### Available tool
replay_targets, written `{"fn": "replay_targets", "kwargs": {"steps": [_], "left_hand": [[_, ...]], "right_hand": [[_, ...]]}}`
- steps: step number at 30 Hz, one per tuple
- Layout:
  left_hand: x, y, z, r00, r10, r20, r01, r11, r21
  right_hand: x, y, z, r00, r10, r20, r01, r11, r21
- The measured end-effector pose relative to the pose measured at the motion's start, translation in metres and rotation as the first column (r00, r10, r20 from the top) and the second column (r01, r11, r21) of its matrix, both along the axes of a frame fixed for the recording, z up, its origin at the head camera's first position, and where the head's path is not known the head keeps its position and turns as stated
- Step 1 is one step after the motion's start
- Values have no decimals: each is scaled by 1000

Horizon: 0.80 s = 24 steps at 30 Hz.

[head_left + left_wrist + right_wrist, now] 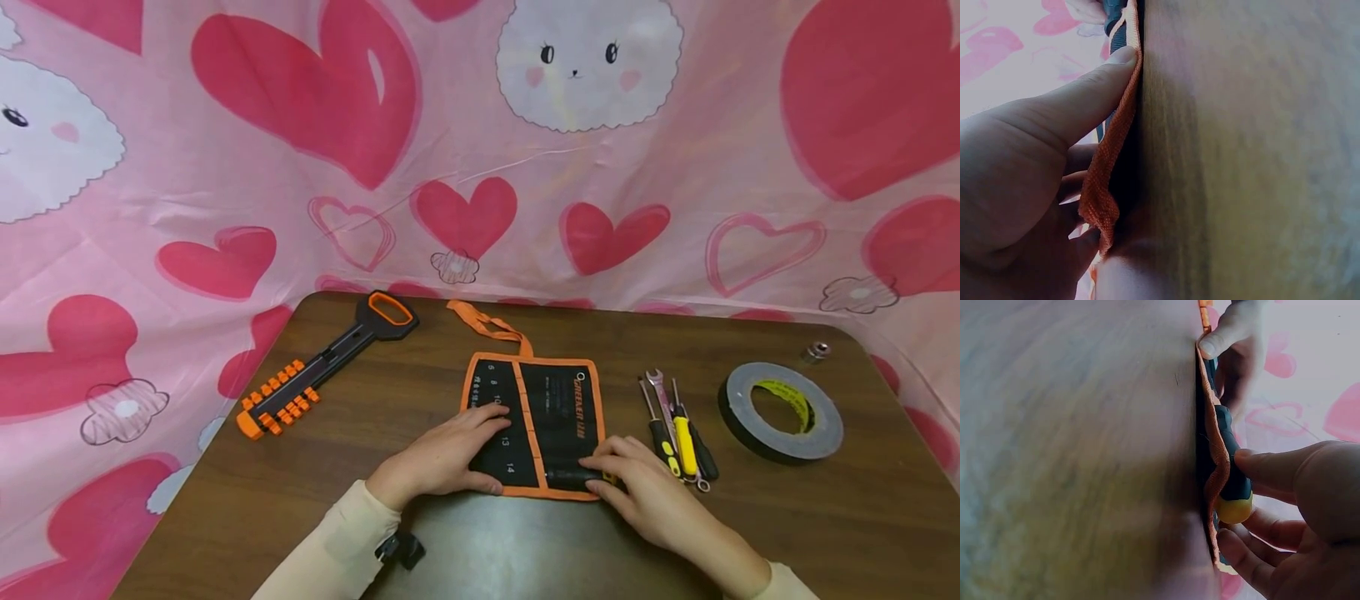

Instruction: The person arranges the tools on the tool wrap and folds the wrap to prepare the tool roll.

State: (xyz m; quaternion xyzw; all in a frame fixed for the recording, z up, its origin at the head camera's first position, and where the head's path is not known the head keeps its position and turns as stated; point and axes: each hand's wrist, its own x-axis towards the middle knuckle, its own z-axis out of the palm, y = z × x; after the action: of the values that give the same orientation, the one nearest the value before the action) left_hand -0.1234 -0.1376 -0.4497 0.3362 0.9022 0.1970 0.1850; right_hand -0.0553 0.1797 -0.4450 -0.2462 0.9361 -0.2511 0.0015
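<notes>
A black tool pouch (551,408) with orange trim lies flat on the brown table (420,367). My left hand (442,457) rests on its left half with fingers laid flat, thumb at the near hem (1110,156). My right hand (637,492) holds a black-handled screwdriver with a yellow end (1234,487) lying along the pouch's near right edge (1213,469), thumb and fingers pinching the handle.
A black and orange bit holder (322,367) lies at the left. Several small tools (678,429) lie right of the pouch, then a roll of black tape (780,410) and a small metal socket (816,351). A pink heart cloth (480,150) hangs behind the table.
</notes>
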Motion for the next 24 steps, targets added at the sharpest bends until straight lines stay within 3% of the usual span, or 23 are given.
{"fn": "replay_targets", "kwargs": {"steps": [9,17,24], "left_hand": [[1,0,0,1000,-5,-18,5,1000,2],[2,1,1,1000,-3,-23,2,1000,-12],[2,2,2,1000,-3,-19,2,1000,-20]], "right_hand": [[-2,-2,4,999,-17,38,16,999,29],[-5,-3,3,999,35,-23,-34,999,31],[-6,-6,8,998,-13,62,11,999,43]]}}
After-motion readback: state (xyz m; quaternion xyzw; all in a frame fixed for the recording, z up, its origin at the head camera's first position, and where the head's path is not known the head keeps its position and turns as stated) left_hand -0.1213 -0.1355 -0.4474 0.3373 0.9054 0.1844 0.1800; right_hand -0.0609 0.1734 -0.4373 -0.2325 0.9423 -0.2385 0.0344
